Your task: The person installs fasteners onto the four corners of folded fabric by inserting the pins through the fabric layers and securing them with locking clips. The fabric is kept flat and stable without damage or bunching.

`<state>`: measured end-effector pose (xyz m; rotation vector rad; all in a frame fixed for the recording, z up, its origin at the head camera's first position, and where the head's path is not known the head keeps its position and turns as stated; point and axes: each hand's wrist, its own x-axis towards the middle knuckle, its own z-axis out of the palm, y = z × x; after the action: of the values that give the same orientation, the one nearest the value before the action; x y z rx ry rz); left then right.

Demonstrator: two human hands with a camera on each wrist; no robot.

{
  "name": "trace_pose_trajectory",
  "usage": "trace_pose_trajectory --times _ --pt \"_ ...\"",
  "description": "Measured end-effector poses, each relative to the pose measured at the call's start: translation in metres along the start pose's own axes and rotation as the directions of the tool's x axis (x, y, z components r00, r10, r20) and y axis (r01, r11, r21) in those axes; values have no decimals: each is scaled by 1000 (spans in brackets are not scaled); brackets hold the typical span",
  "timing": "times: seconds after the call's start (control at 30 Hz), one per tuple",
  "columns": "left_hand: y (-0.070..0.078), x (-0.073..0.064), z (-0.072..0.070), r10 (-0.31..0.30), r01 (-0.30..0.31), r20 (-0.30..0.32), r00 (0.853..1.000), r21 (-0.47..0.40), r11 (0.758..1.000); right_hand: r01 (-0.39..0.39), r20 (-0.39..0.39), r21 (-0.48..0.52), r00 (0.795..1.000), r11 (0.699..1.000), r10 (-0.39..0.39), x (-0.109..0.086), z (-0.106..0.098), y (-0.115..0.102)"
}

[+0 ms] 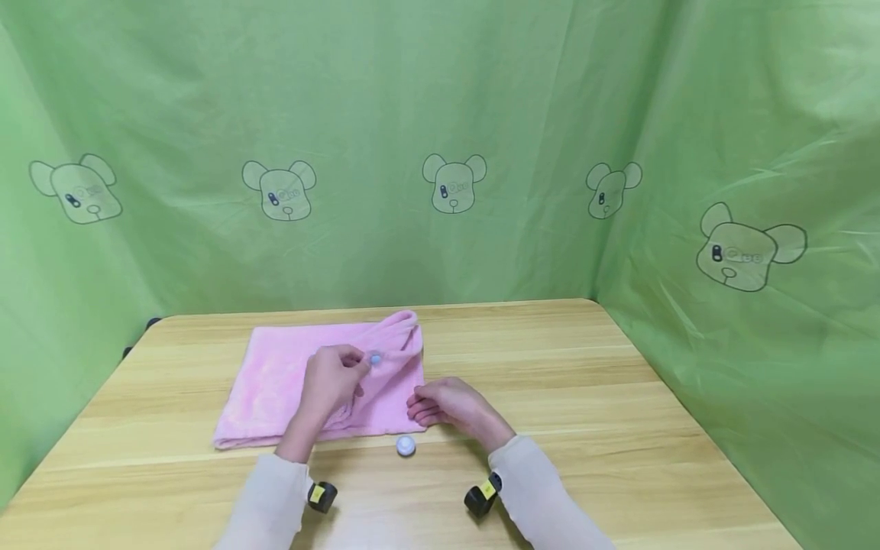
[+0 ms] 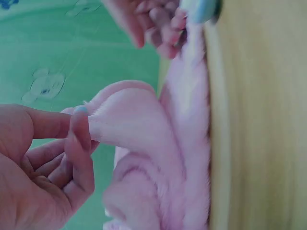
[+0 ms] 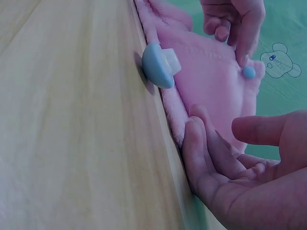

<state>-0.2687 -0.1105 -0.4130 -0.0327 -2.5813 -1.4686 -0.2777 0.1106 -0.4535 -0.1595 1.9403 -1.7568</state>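
A folded pink plush cloth (image 1: 275,374), like a towel or blanket, lies on the table. My left hand (image 1: 333,378) pinches its raised upper layer between thumb and finger, lifting the right-hand part into a fold. A small light-blue round piece (image 1: 375,359) shows on the cloth right by those fingertips; in the right wrist view this blue dot (image 3: 249,72) touches the thumb tip. At the cloth's right edge is my right hand (image 1: 450,405), fingers loosely bent, thumb apart, nothing gripped. Near the front edge sits a round light-blue cap with a whitish, translucent stub (image 3: 159,66).
The wooden table (image 1: 550,367) runs to its back edge, where a green curtain (image 1: 385,92) with bear-head outlines hangs at the back and both sides. Black wrist cameras (image 1: 321,496) are strapped below both sleeves.
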Motion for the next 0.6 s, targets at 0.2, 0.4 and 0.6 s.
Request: trace_pose_trajectory --times 0.2,0.4,0.6 --pt "-6 5 -16 -130 128 -3 991 -168 977 0 -12 -8 1000 1000 0 -1 1 -1" --pt "-14 8 -23 -162 161 7 987 -174 972 2 -14 -12 1000 1000 -2 -1 1 0" --pt "-17 8 -27 -152 154 49 987 -43 987 0 -23 -16 1000 1000 0 0 1 0"
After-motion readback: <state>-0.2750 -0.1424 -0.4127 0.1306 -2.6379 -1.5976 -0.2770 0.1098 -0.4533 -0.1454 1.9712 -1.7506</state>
